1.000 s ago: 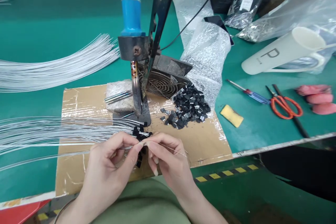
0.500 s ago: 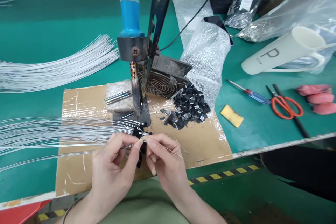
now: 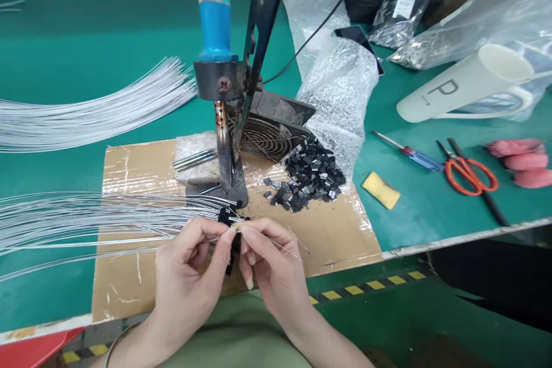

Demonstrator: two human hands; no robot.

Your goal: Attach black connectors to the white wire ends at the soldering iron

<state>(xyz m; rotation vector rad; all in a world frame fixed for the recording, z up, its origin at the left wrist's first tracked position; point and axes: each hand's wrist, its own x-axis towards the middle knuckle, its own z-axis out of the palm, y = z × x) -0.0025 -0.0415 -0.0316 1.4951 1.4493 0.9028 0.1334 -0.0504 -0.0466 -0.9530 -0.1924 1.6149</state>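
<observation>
My left hand and my right hand meet fingertip to fingertip just below the soldering stand, over the front of a cardboard sheet. Between them they pinch a thin white wire and a small black part at its end; which hand holds which I cannot tell exactly. More white wires fan out leftward, several ending in black parts. A heap of loose black parts lies to the right of the stand.
A blue-handled soldering iron hangs in a black stand with a small fan behind. Another wire bundle lies far left. Bubble wrap, yellow sponge, screwdriver, orange scissors and a white tube lie right.
Both hands have shifted slightly toward the stand while the fingertips stay pinched together on the wire end. Everything else is still.
</observation>
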